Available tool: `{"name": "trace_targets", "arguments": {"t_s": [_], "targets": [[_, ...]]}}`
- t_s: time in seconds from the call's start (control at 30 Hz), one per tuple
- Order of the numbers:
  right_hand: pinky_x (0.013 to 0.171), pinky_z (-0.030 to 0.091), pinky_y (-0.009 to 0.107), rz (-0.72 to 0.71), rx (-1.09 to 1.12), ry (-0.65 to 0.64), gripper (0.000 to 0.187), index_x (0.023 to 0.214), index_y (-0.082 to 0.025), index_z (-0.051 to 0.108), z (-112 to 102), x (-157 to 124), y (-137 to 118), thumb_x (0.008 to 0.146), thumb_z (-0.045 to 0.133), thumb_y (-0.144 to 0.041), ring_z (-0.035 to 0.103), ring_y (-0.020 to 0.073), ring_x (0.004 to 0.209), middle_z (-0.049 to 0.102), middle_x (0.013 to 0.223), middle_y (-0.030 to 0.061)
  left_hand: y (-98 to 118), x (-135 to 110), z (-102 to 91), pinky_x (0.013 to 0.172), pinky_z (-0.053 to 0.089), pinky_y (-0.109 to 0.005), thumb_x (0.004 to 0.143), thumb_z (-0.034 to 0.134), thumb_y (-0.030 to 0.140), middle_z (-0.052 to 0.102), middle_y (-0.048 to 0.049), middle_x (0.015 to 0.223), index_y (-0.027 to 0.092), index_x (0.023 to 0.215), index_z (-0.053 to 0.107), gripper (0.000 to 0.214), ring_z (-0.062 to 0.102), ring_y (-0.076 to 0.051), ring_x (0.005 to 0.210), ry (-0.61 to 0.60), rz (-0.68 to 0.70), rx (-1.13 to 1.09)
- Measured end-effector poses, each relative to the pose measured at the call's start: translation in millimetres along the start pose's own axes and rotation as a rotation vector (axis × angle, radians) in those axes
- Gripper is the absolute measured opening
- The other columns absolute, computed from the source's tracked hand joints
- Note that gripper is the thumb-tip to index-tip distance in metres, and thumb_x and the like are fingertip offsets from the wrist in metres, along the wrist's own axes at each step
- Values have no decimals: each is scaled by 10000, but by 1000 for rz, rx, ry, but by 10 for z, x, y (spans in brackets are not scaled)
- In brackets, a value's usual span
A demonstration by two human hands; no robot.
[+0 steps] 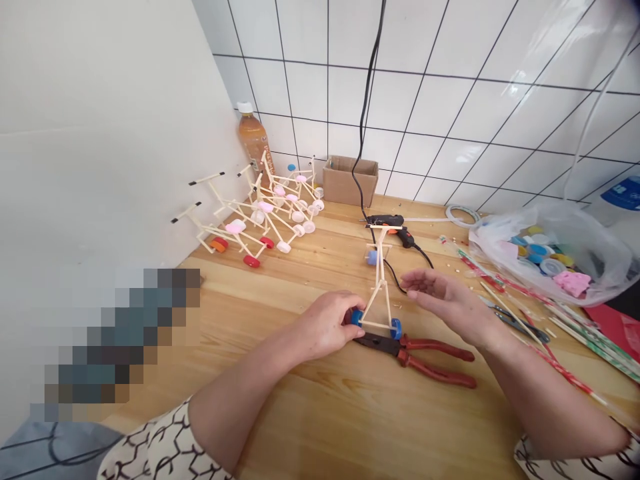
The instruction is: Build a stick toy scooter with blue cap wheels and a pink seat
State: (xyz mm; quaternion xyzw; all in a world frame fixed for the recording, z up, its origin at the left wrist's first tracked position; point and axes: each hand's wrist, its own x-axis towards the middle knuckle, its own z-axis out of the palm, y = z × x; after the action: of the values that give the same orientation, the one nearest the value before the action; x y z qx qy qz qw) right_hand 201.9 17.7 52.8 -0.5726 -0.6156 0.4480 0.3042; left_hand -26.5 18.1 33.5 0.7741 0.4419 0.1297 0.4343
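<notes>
A small tricycle model (383, 285), built of pale wooden sticks, is seen upright just right of the picture's centre. Two bright blue wheels (396, 328) are joined by a stick axle (376, 325) at its lower end. A paler blue wheel (372, 258) is fitted toward the upper end, where the sticks are topped by a pale crossbar (387, 227).

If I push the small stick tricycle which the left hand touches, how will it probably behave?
The stick tricycle may roll, given its round blue wheels. It is probably light, being mostly thin sticks. Being so slender, it could also break under a hard push.
</notes>
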Motion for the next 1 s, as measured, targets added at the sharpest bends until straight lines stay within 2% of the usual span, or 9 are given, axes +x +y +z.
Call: {"name": "trace_targets", "arguments": {"t_s": [0.17, 0.27, 0.37, 0.4, 0.53, 0.63, 0.8, 1.0], "targets": [[770, 487, 361, -34, -115, 143, 381, 932, -173, 605, -219, 164, -22, 698, 643, -471, 610, 213, 850, 661, 918, 90, 22, 2, -18, 629, 424, -222, 683, 659, 201, 612, -4, 790, 182, 857, 627, 178, 551, -141, 702, 5, -16, 12], [726, 482, 339, -13, -342, 185, 300, 939, -165, 602, -337, 379, -76, 752, 588, -399, 612, 198, 808, 666, 896, 81, 20, 5, -19, 630, 430, -218, 679, 657, 198, 607, -9, 810, 182, 867, 632, 191, 553, -141, 713, 6, -17, 13], [711, 465, 293, 90, -638, 226, 255, 977, -153, 594, -403, 666, -107, 797, 534, -324, 616, 186, 843, 670, 945, 84, 17, 9, -17, 649, 437, -224, 677, 654, 191, 614, -15, 834, 182, 878, 637, 202, 557, -145, 727, -1, -18, 2], [690, 459, 281, 111, -669, 231, 254, 978, -139, 591, -412, 766, -101, 800, 530, -310, 616, 187, 844, 669, 952, 96, 16, 11, -16, 654, 439, -227, 676, 655, 191, 616, -17, 840, 182, 885, 639, 209, 557, -147, 730, -4, -22, -3], [607, 423, 287, 166, -777, 226, 290, 962, -132, 600, -391, 1105, -27, 780, 545, -351, 615, 218, 789, 669, 907, 107, 20, 15, -13, 663, 439, -229, 678, 656, 193, 616, -21, 857, 179, 900, 641, 223, 556, -147, 735, -10, -33, -8], [597, 405, 294, 197, -857, 222, 320, 935, -145, 616, -344, 1255, 13, 759, 550, -403, 613, 251, 814, 671, 874, 112, 29, 13, -14, 667, 436, -225, 677, 657, 182, 612, -19, 856, 175, 894, 638, 218, 554, -142, 735, -9, -26, -5], [622, 413, 306, 238, -932, 192, 283, 875, -149, 653, -257, 1376, 24, 769, 535, -383, 624, 272, 841, 683, 867, 145, 34, 8, -17, 666, 431, -225, 682, 651, 179, 609, -17, 855, 174, 890, 637, 208, 551, -141, 734, -12, -20, -8], [621, 429, 307, 265, -916, 246, 309, 977, -110, 636, -233, 1449, 49, 797, 503, -323, 634, 280, 858, 671, 956, 188, 31, 8, -24, 653, 427, -223, 685, 647, 187, 602, -14, 844, 174, 879, 628, 195, 544, -141, 727, -25, -16, -10]]}}
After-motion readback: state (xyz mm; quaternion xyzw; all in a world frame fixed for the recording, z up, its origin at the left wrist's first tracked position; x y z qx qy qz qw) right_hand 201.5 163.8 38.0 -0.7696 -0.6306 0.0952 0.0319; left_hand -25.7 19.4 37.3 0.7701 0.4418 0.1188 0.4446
